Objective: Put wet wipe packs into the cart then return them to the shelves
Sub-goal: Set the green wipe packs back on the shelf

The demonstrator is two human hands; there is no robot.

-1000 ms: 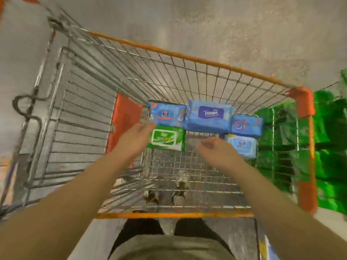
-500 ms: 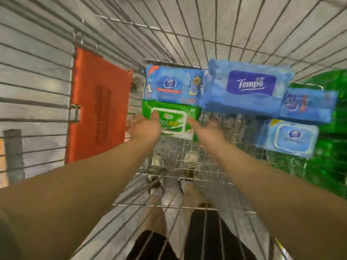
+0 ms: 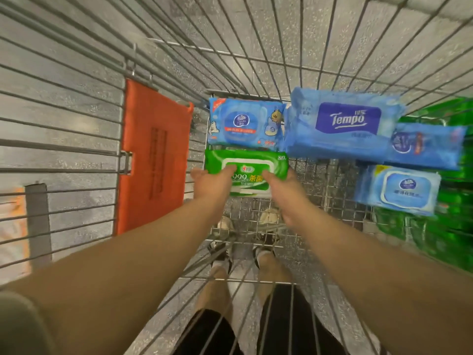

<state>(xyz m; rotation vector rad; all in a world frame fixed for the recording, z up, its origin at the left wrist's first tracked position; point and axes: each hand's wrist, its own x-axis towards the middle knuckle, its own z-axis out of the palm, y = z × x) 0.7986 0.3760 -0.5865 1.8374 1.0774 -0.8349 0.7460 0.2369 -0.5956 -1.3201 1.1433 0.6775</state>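
Several wet wipe packs lie on the floor of the wire cart (image 3: 256,55). Nearest me is a green pack (image 3: 275,163). My left hand (image 3: 213,184) holds its left end, thumb on top. At the pack's right end, my right hand (image 3: 284,192) grips it too. Behind the green pack lies a blue pack with a cartoon print (image 3: 245,124). A large blue Tempo pack (image 3: 345,126) sits to the right, overlapping another blue pack (image 3: 427,147). A pale blue pack with a lid (image 3: 401,190) lies at the right side.
An orange plastic flap (image 3: 153,155) hangs on the cart's left wall. Green packaged goods (image 3: 448,231) show through the right wall of the cart. My legs and shoes (image 3: 225,252) are visible under the cart's mesh floor.
Both hands have reached further into the cart and taken hold of the green pack at its two ends. My head has leaned closer over the cart.
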